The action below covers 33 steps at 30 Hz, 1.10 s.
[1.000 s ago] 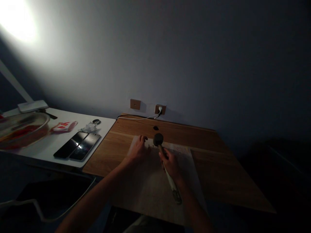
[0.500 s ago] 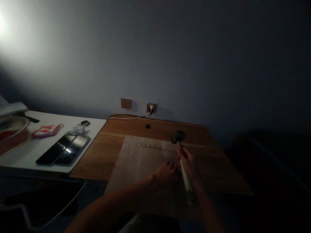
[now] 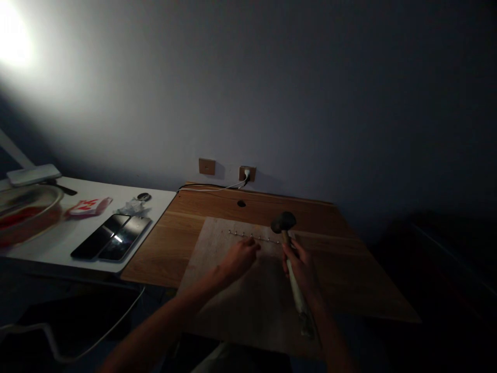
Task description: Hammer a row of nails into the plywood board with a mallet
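My right hand [image 3: 303, 268] is wrapped around the pale handle of a hammer [image 3: 295, 290], just below its dark head, which points away from me over the board. My left hand [image 3: 241, 257] is over the board with its fingers curled and pinched together near the row of nails. Whatever it may hold is too small and dark to make out. Several small shiny nails [image 3: 251, 235] stand in a line near the far edge of the wooden board [image 3: 217, 269]. The line runs from the board's far left corner toward the hammer head.
The board lies on a brown wooden table [image 3: 163, 248] against the wall. A white table [image 3: 159, 207] adjoins on the left, with two phones [image 3: 124, 238], a red-and-white packet [image 3: 91, 206], crumpled clear plastic [image 3: 134, 207] and a bowl [image 3: 34, 212]. A white plug [image 3: 247, 172] sits in the wall socket.
My left hand has moved left and away from me, from beside the hammer handle to the middle of the nail row. The right hand keeps the hammer almost still. The view has shifted slightly.
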Motion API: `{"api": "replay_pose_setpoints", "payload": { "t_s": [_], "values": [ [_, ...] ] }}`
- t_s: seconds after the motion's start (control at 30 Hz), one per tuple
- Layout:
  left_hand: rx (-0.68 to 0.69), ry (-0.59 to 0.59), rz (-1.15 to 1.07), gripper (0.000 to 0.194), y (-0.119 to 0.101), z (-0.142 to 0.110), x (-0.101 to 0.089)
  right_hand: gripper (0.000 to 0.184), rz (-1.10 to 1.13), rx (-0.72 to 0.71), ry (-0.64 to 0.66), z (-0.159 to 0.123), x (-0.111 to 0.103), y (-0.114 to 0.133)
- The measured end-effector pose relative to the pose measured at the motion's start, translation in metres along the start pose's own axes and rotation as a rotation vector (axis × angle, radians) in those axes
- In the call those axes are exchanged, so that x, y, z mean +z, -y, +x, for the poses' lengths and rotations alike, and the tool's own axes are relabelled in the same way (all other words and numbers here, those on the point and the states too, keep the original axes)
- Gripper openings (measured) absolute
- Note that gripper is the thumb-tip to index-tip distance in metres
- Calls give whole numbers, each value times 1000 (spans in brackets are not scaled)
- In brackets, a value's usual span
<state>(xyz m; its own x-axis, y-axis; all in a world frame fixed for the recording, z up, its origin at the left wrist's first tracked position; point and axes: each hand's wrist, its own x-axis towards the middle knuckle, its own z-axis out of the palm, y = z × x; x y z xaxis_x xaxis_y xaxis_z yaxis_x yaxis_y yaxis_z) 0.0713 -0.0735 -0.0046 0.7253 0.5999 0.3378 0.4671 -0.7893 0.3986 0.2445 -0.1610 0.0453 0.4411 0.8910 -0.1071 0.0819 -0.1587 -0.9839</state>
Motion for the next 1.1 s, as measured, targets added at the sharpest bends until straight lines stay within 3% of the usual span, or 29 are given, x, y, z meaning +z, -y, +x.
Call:
{"api": "replay_pose_setpoints", "payload": {
  "t_s": [0.13,0.27,0.43,0.63,0.73,0.9,1.1],
  "values": [
    [-302,-208,-187,27,69,-17,-32,39,-5,-41,73,-1,12,-9],
    [-433,-205,-144,28,105,-25,-40,36,-35,-71,110,-3,28,-13],
    [-452,-211,-118,28,108,-27,-34,36,-43,-71,153,-6,45,-13],
    [-330,-232,-155,25,110,-26,-28,34,-60,-61,228,-3,65,-20],
    [-388,-245,-210,27,112,-24,-27,31,-76,-82,270,3,82,-21],
    [-427,-238,-323,50,115,-24,-27,30,-139,-140,330,14,113,-21],
    [-464,-268,-282,42,118,-25,-23,27,-173,-172,343,18,135,-21]
  ]
}}
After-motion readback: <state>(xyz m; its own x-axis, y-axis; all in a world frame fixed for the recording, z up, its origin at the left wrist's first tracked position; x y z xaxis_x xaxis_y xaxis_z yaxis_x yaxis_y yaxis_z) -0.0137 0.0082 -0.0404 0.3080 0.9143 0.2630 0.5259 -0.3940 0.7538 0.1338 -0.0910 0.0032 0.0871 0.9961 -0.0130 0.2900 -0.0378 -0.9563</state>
